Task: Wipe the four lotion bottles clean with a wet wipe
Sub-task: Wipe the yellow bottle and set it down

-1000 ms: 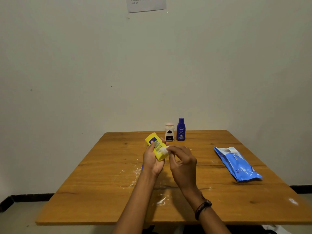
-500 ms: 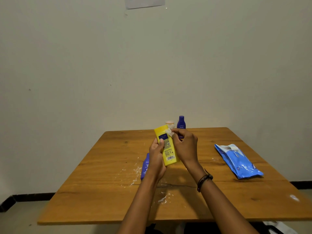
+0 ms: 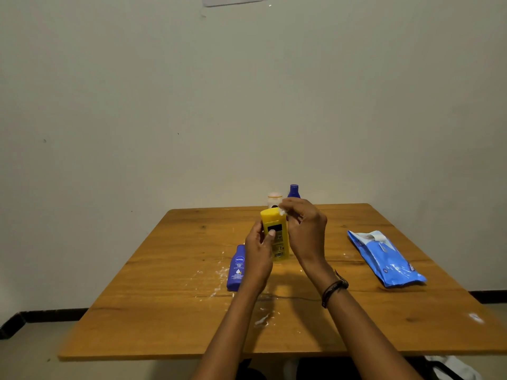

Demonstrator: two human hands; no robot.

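My left hand (image 3: pixel 259 253) grips a yellow lotion bottle (image 3: pixel 275 234), held upright above the table's middle. My right hand (image 3: pixel 304 229) pinches a small white wet wipe (image 3: pixel 282 212) against the bottle's top right corner. A blue lotion bottle (image 3: pixel 237 268) lies flat on the table just left of my left hand. Behind my hands, at the far edge, stand a white bottle (image 3: pixel 274 199) and a dark blue bottle (image 3: pixel 293 191), both partly hidden.
A blue pack of wet wipes (image 3: pixel 385 257) lies on the right side of the wooden table (image 3: pixel 164 311). White lotion smears (image 3: pixel 216 275) spot the tabletop around and in front of my hands. A wall rises just behind the table.
The yellow bottle went from tilted to upright. My right hand with the wipe slid from the bottle's lower end up to its top. The lying blue bottle came into sight.
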